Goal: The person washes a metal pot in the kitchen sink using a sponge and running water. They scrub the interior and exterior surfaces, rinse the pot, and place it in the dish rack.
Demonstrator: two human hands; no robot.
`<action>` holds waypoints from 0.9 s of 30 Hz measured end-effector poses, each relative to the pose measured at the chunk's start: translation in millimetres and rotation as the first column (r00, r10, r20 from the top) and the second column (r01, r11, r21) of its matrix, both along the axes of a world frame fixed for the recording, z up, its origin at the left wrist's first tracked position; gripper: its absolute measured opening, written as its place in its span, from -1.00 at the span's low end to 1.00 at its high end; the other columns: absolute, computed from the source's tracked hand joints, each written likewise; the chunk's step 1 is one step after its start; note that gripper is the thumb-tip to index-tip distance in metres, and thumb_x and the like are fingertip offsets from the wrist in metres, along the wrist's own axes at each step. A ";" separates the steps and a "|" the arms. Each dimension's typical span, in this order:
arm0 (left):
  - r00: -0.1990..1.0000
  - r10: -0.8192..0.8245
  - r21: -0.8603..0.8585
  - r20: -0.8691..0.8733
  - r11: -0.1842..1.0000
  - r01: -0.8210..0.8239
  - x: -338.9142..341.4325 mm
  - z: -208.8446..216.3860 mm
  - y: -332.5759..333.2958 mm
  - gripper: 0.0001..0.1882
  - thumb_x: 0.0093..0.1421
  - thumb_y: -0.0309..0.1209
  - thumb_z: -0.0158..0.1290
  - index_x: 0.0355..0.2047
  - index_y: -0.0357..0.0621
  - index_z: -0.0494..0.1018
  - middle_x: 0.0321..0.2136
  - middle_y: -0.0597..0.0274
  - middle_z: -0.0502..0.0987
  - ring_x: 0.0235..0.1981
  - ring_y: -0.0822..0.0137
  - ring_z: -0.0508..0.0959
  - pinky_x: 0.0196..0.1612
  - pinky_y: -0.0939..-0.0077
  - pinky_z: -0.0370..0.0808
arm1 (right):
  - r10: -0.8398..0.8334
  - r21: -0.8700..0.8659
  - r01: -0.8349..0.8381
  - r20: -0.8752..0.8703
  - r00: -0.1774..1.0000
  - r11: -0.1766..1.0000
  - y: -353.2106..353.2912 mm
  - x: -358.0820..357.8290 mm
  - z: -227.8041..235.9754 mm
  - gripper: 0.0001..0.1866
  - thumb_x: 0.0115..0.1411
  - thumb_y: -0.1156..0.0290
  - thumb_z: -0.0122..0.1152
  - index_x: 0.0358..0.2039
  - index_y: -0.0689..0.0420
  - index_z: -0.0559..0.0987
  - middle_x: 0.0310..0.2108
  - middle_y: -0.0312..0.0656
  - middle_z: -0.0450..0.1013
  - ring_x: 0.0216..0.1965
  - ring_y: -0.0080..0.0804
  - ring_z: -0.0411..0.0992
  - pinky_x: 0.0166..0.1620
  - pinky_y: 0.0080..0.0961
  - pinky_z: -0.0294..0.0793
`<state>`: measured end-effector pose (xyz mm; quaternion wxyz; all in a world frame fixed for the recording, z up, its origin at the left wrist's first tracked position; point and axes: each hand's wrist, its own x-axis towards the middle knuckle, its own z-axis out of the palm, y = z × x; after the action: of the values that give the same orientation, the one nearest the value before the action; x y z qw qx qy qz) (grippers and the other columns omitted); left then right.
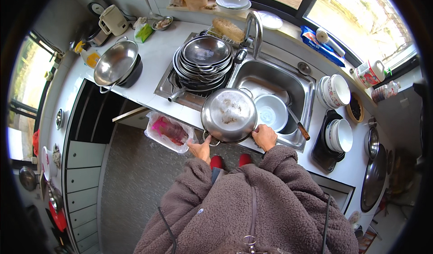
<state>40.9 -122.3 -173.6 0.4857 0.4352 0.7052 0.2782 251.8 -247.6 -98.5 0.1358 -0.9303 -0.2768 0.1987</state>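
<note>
A two-handled steel pan (230,114) is tilted with its stained underside toward me, between the sink's left edge and the counter front. My left hand (200,150) is closed at the near loop handle. My right hand (264,137) grips the pan's right edge, its fingers partly hidden. Behind the pan, steel bowls and pans (205,53) are stacked high on the drainboard. To the right, the steel sink (297,80) holds a white basin (270,110) and a wooden-handled utensil (301,128). The curved faucet (258,30) rises behind.
An open drawer-like bin with a plastic bag (168,132) juts out below the counter. Left stand a large steel wok (116,63) and a kettle (113,20). White bowls (336,91) and a black tray with bowls (324,157) sit right of the sink.
</note>
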 end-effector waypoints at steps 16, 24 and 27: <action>0.243 -0.533 0.360 -0.810 -0.126 0.924 53.7 66.8 46.7 -0.12 0.05 0.37 0.01 0.33 0.32 0.24 0.40 0.18 0.09 0.43 0.01 -0.03 0.33 -0.39 -0.21 | -0.097 0.122 0.089 0.064 0.993 0.989 -2.3 -6.8 -1.7 -0.77 0.08 0.21 0.29 -0.33 0.07 0.62 -0.42 0.05 0.59 -0.29 0.11 0.56 -0.17 -0.01 0.49; 0.338 -0.350 0.302 -0.874 0.154 0.941 57.1 83.9 -16.4 -0.09 0.11 0.35 -0.02 0.33 0.11 0.23 0.33 -0.04 0.11 0.36 -0.10 0.05 0.31 -0.38 -0.13 | -0.110 0.123 0.104 0.043 0.993 0.987 -1.5 -4.9 -7.5 -0.77 0.10 0.22 0.25 -0.34 0.10 0.62 -0.41 0.07 0.59 -0.28 0.12 0.56 -0.17 0.00 0.49; 0.110 -0.541 0.059 -0.834 0.111 0.992 67.7 94.6 5.0 -0.06 0.09 0.38 -0.03 0.34 0.08 0.21 0.20 -0.05 0.20 0.33 -0.10 0.10 0.30 -0.38 -0.11 | -0.068 0.096 0.062 0.062 0.996 0.993 -1.4 -3.9 -10.7 -0.78 0.10 0.26 0.21 -0.35 0.14 0.59 -0.38 0.07 0.59 -0.28 0.12 0.56 -0.17 0.00 0.49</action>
<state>108.5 -117.3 -79.1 0.1001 0.9523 0.2883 -0.0043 247.9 -248.9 -109.2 0.1770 -0.9372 -0.2599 0.1507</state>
